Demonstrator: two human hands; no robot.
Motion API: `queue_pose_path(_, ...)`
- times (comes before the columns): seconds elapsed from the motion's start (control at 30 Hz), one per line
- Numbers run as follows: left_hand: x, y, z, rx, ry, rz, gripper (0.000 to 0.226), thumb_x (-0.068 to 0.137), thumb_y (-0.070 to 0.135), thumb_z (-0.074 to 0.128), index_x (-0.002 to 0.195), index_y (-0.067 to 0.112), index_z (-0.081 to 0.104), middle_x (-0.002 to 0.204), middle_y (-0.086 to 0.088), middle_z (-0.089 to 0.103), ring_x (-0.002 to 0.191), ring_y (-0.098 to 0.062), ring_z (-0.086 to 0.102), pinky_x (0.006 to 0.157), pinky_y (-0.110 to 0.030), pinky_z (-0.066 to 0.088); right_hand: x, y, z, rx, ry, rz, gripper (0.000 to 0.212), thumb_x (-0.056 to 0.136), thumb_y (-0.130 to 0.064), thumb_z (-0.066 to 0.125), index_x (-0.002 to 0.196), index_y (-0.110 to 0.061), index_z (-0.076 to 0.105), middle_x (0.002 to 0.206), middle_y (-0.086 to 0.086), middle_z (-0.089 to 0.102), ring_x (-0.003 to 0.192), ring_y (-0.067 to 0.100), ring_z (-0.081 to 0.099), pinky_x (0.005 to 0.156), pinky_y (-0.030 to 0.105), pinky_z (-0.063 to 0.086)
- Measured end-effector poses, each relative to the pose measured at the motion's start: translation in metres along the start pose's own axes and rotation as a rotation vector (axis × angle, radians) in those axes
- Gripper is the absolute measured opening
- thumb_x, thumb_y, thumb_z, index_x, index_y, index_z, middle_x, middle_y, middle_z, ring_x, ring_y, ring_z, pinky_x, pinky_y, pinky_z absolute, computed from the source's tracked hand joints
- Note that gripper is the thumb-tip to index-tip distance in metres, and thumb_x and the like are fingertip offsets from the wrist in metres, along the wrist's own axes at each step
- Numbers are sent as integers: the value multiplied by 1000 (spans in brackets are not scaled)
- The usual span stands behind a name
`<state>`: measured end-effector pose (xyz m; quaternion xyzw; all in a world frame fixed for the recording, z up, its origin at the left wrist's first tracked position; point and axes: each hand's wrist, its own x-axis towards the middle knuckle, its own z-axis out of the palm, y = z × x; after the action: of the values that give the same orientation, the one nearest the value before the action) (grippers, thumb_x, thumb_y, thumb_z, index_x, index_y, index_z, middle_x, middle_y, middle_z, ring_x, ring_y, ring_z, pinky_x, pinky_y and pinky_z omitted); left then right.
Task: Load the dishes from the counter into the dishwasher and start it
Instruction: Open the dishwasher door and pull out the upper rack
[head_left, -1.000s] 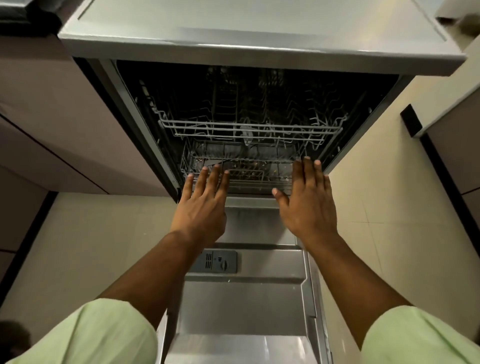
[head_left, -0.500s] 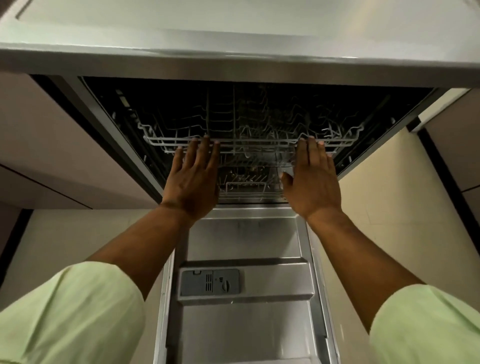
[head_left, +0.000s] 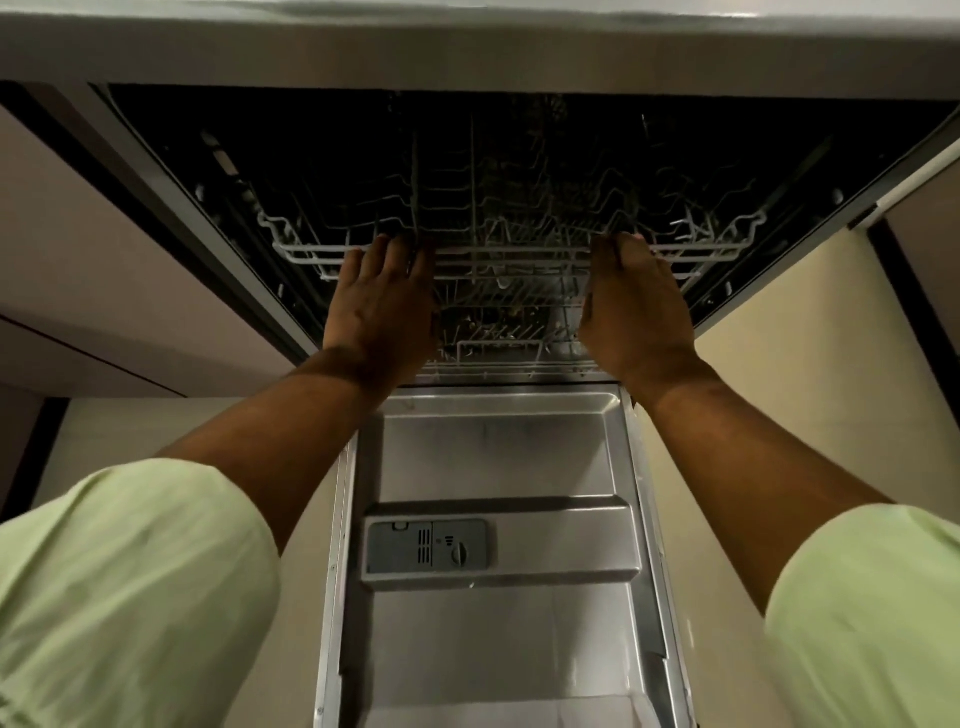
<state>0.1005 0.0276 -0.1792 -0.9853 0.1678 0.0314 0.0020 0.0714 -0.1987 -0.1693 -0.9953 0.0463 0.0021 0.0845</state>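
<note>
Under the edge of the worktop (head_left: 467, 47) the dishwasher (head_left: 311, 156) stands open, and its door (head_left: 493, 457) is folded down flat toward the person. On the inner side of the door sits a grey detergent dispenser (head_left: 427, 551) with a small round knob. Inside the dark cavity the upper rack (head_left: 519, 254) of white wire is pushed in, and below it the front of the lower rack (head_left: 509, 358) shows.

Both hands are at the front rail of the upper rack, well apart from each other. The right hand (head_left: 639, 312) has a narrow grip on it: its fingers (head_left: 621, 247) bend over the top wire. The left hand (head_left: 382, 312) lies against the same rail with its fingers (head_left: 387, 254) reaching up to the top wire; whether its grip closes behind the wire, I cannot tell.

Both forearms are bare, and light green sleeves (head_left: 130, 597) cover the upper arms. Beige floor (head_left: 779, 364) shows at the right of the door, and a pale cabinet front (head_left: 78, 260) stands at the left of the machine.
</note>
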Motion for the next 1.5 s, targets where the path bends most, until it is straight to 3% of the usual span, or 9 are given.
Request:
queue_pose_path(0.3, -23, 17, -15, -9, -14, -22, 67, 94, 33, 51, 152, 8, 27, 149, -16, 39, 139, -32, 36, 119, -45, 25, -18, 7, -12, 29, -44, -40, 54, 79, -8, 68, 131, -7, 52, 127, 19, 49, 114, 39, 51, 96, 43, 47)
queue_pose_path(0.57, -76, 41, -16, -6, -62, -93, 74, 93, 29, 57, 155, 12, 20, 154, -14, 30, 145, -31, 27, 123, -44, 17, -67, 12, -13, 1, -144, 4, 66, 83, -8, 64, 144, -11, 39, 145, 14, 34, 132, 36, 38, 110, 42, 37)
queue_pose_path(0.73, -118, 58, -12, -66, -32, -119, 73, 91, 28, 59, 153, 10, 25, 152, -15, 32, 143, -32, 28, 120, -44, 23, -114, 20, -11, -24, -67, -68, 62, 83, -8, 63, 141, -8, 42, 143, 15, 37, 124, 38, 45, 105, 42, 42)
queue_pose_path(0.9, -151, 69, -8, -80, -54, -162, 76, 90, 25, 59, 154, 10, 20, 157, -14, 27, 149, -30, 19, 123, -44, 15, -149, 17, -12, -47, -104, -55, 68, 86, -8, 63, 148, -12, 34, 153, 13, 27, 131, 38, 42, 109, 44, 39)
queue_pose_path(1.1, -186, 75, -11, -73, -71, -172, 66, 91, 23, 54, 150, 9, 28, 150, -14, 36, 142, -31, 31, 119, -44, 27, -192, 13, -16, -53, -75, -85, 58, 85, -8, 63, 140, -10, 42, 141, 13, 38, 122, 35, 48, 104, 42, 41)
queue_pose_path(1.23, -210, 75, -11, -95, -71, -135, 61, 91, 20, 55, 147, 10, 32, 143, -12, 40, 137, -29, 37, 114, -43, 32, -216, 8, -17, -44, -91, -68, 63, 84, -10, 68, 141, -9, 40, 139, 12, 39, 124, 32, 47, 103, 40, 43)
queue_pose_path(1.5, -258, 77, -1, -81, -80, -89, 67, 94, 11, 49, 154, 10, 21, 156, -13, 30, 148, -28, 24, 120, -45, 26, -266, -2, -21, -44, -92, -11, 58, 87, -6, 63, 141, -10, 40, 136, 12, 40, 120, 29, 49, 95, 37, 46)
